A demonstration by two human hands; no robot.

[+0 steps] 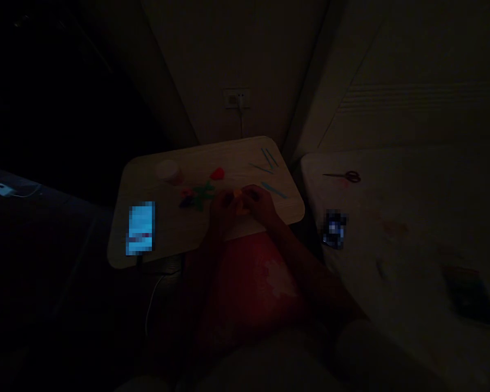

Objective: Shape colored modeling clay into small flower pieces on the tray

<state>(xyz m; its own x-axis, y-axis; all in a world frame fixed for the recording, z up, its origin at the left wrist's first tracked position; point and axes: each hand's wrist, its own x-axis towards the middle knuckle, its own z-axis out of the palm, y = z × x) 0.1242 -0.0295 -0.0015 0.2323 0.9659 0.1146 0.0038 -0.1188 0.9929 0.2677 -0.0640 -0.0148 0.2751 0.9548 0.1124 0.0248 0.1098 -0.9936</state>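
Observation:
The picture is very dark. My left hand (221,211) and my right hand (261,203) are close together over the front edge of a small wooden table (167,228). Fingers of both are closed on a small orange piece (238,193), whose kind I cannot make out. More orange shows below, between the hands. Just left of my left hand lie a green branching piece (203,195), a dark blue piece (186,202) and a small orange-red piece (185,193). Behind them is a red piece (218,173).
A pale round container (169,171) stands at the back left. A lit phone (141,227) is at the left edge, and several thin blue-green sticks (273,189) lie right. Scissors (343,176) and another lit device (334,228) rest on the pale surface (375,207) beside the table.

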